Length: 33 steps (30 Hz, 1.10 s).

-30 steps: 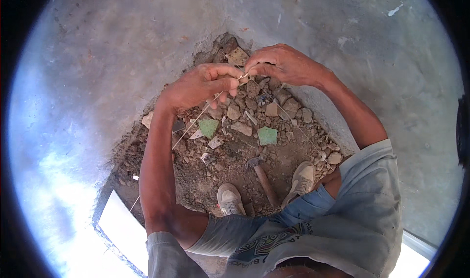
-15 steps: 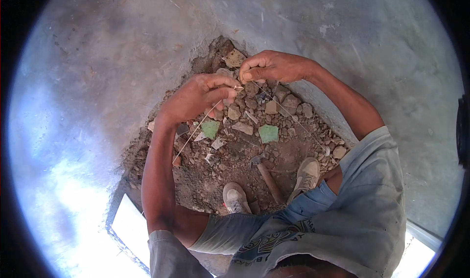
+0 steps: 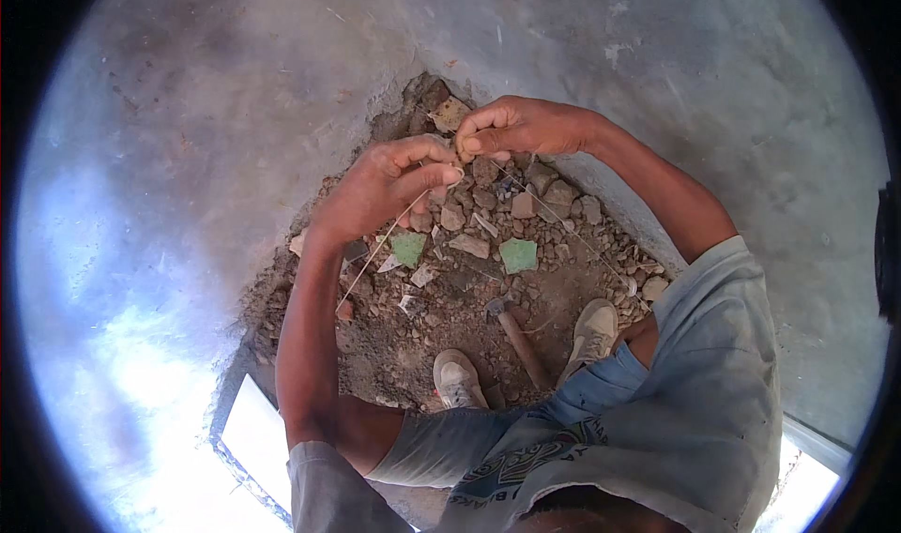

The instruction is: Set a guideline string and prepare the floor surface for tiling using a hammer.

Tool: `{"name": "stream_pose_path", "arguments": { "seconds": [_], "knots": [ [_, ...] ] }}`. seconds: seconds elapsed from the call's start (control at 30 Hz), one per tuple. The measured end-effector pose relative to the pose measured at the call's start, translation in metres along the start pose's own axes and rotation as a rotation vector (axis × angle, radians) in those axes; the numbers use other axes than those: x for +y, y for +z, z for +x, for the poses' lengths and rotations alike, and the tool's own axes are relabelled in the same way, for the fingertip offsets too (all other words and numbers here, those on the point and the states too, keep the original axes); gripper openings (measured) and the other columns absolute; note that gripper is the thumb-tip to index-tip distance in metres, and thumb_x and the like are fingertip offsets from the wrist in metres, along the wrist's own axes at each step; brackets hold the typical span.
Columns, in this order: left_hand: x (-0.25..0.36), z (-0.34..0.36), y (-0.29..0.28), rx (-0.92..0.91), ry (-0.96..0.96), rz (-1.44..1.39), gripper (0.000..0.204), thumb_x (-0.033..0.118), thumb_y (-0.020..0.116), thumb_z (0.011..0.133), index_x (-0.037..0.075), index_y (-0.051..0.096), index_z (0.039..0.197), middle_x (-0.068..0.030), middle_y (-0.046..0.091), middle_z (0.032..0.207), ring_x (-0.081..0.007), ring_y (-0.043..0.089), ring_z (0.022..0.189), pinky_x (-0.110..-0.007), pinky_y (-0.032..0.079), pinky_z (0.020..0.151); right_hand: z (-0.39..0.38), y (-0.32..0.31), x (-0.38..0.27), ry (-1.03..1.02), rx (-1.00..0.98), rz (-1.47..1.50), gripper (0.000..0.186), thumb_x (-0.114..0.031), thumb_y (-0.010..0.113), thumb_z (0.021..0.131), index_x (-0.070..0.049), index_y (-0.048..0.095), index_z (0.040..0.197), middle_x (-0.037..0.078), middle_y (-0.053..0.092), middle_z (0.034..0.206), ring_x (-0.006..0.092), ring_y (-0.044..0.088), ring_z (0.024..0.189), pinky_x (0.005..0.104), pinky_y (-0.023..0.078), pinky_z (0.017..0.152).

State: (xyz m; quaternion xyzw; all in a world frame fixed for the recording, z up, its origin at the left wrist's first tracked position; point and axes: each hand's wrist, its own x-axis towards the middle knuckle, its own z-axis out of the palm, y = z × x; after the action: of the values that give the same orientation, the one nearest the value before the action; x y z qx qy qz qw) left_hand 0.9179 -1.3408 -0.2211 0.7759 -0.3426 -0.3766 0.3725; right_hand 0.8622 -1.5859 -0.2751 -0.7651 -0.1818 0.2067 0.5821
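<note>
Above the rubble in the corner, my two hands are close together with their fingertips almost meeting. My left hand [image 3: 389, 184] pinches a thin pale string [image 3: 379, 244] between thumb and forefinger, with a small loop of it showing at the fingertips. One length of string slants down to the left from there. My right hand [image 3: 530, 127] is closed in a pinch at the string too, and another length runs from it down to the right over the stones. What lies right between the fingertips is too small to make out fully.
Grey plastered walls [image 3: 235, 111] meet at the corner behind the hands. Broken stones [image 3: 558, 193] and two green shards [image 3: 518, 254] lie on the dirt. A hammer [image 3: 519, 341] with a wooden handle rests between my shoes [image 3: 458, 379]. A white panel [image 3: 255, 430] stands at lower left.
Both hands stay at the corner, still pinching the string. The loop at the left fingertips shows more now. The view has shifted slightly.
</note>
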Motion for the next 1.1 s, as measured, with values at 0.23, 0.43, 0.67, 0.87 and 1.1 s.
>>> {"name": "stream_pose_path", "arguments": {
  "seconds": [0.23, 0.43, 0.67, 0.87, 1.1],
  "knots": [
    [-0.002, 0.008, 0.014, 0.121, 0.008, 0.029, 0.023, 0.028, 0.060, 0.102, 0.006, 0.064, 0.098, 0.0023, 0.057, 0.071, -0.0049, 0.054, 0.059, -0.024, 0.042, 0.048, -0.003, 0.005, 0.004, 0.024, 0.111, -0.103, 0.043, -0.050, 0.054, 0.102, -0.010, 0.068, 0.107, -0.005, 0.044, 0.072, 0.0092, 0.043, 0.068, 0.0319, 0.037, 0.063],
    [-0.029, 0.029, 0.025, 0.219, 0.228, 0.282, 0.026, 0.029, 0.056, 0.104, 0.005, 0.063, 0.097, -0.0009, 0.057, 0.070, -0.0087, 0.049, 0.056, -0.030, 0.043, 0.054, -0.008, -0.003, 0.027, 0.012, 0.219, -0.274, 0.043, -0.050, 0.055, 0.102, -0.010, 0.068, 0.111, 0.000, 0.062, 0.084, 0.0135, 0.057, 0.075, 0.0351, 0.045, 0.066],
    [-0.078, 0.061, 0.056, 0.245, 0.215, 0.510, 0.028, 0.026, 0.050, 0.104, -0.001, 0.060, 0.104, -0.0247, 0.065, 0.086, -0.0483, 0.062, 0.083, -0.053, 0.049, 0.075, -0.034, 0.000, 0.055, 0.205, 0.358, -0.571, 0.028, -0.033, 0.056, 0.103, -0.009, 0.067, 0.115, 0.010, 0.073, 0.099, 0.0261, 0.069, 0.090, 0.0431, 0.052, 0.075],
    [-0.125, 0.099, 0.095, 0.257, 0.262, 0.452, 0.027, 0.025, 0.047, 0.105, 0.001, 0.058, 0.101, -0.0246, 0.062, 0.087, -0.0445, 0.062, 0.084, -0.050, 0.049, 0.076, -0.059, 0.005, 0.082, 0.346, 0.570, -0.729, 0.018, -0.020, 0.058, 0.099, -0.007, 0.065, 0.109, 0.017, 0.070, 0.088, 0.0365, 0.068, 0.084, 0.0486, 0.050, 0.072],
    [-0.172, 0.132, 0.083, 0.188, 0.267, 0.404, 0.030, 0.027, 0.046, 0.104, 0.000, 0.056, 0.097, -0.0208, 0.060, 0.089, -0.0419, 0.059, 0.081, -0.048, 0.047, 0.077, -0.094, 0.019, 0.115, 0.314, 0.778, -0.753, 0.016, -0.010, 0.055, 0.097, -0.006, 0.061, 0.112, 0.022, 0.068, 0.097, 0.0461, 0.066, 0.089, 0.0526, 0.050, 0.075]
  ]
}}
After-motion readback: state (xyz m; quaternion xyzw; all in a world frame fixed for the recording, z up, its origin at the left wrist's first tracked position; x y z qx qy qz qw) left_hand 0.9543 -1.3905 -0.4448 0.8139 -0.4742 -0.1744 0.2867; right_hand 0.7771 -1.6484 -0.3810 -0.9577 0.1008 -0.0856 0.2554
